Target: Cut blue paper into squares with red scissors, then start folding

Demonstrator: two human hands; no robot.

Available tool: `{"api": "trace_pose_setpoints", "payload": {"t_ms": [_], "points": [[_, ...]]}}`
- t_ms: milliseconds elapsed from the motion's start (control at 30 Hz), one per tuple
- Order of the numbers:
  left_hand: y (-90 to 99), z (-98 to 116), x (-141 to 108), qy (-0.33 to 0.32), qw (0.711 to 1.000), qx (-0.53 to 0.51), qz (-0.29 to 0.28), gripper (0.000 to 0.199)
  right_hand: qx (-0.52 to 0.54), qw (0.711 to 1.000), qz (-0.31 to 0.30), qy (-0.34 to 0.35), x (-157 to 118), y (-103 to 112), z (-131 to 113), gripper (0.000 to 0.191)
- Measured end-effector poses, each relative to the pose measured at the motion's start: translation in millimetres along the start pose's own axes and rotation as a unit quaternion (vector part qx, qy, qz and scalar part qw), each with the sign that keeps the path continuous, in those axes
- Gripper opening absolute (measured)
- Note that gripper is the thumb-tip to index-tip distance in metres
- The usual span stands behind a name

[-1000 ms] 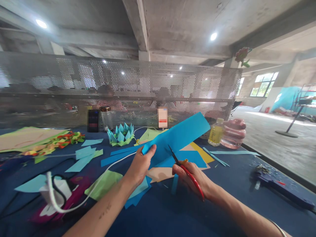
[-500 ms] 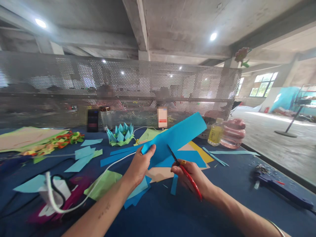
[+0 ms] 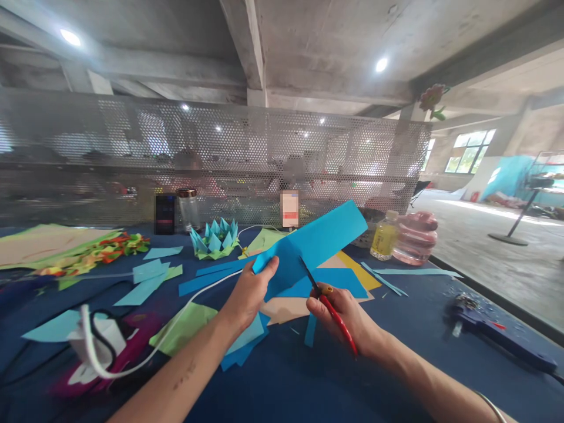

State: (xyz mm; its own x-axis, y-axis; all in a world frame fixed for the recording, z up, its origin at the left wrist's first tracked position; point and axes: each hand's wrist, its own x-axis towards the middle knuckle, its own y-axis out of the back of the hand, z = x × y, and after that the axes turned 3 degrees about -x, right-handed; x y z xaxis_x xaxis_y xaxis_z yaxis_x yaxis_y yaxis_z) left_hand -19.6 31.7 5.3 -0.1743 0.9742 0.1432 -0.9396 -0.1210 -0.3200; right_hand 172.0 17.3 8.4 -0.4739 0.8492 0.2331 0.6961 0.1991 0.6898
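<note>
Bare hands [image 3: 252, 298] and forearms [image 3: 215, 346], small dark marking [image 3: 184, 376] inside left, thin pale bangle [image 3: 492, 405] on right

The far end of the long bright-blue paper sheet [image 3: 326, 232] and the red handle of the black-bladed scissors [image 3: 337, 320] have shifted slightly left since a second ago; the narrow blue paper strip [image 3: 310, 332], blurred then, now shows sharp.

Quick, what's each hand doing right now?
Left hand: closed, holding the blue paper.
Right hand: closed around the red-handled scissors.
</note>
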Motion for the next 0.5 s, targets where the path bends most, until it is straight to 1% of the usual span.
{"api": "trace_pose_setpoints", "payload": {"t_ms": [100, 167, 300, 400, 500], "points": [[-2.1, 3.5, -2.3, 0.012, 1.000, 0.012, -0.006, 0.050, -0.006, 1.000, -0.002, 0.010, -0.8, 0.9, 0.4, 0.049], [-3.5, 5.7, -4.7, 0.004, 0.999, 0.032, -0.014, 0.047, -0.004, 1.000, -0.005, 0.018, -1.8, 1.3, 0.5, 0.049], [-4.5, 6.3, -9.8, -0.020, 0.995, 0.091, -0.028, 0.035, -0.001, 1.000, -0.005, 0.027, -3.0, 1.9, -0.3, 0.048], [-3.9, 4.4, -11.3, -0.025, 0.994, 0.089, -0.057, 0.032, 0.001, 1.000, -0.001, 0.023, -3.1, 1.4, -0.8, 0.048], [-3.5, 2.1, -10.8, -0.024, 0.995, 0.077, -0.062, 0.033, 0.008, 1.000, 0.000, 0.015, -2.9, -0.1, 0.8, 0.047]]}}
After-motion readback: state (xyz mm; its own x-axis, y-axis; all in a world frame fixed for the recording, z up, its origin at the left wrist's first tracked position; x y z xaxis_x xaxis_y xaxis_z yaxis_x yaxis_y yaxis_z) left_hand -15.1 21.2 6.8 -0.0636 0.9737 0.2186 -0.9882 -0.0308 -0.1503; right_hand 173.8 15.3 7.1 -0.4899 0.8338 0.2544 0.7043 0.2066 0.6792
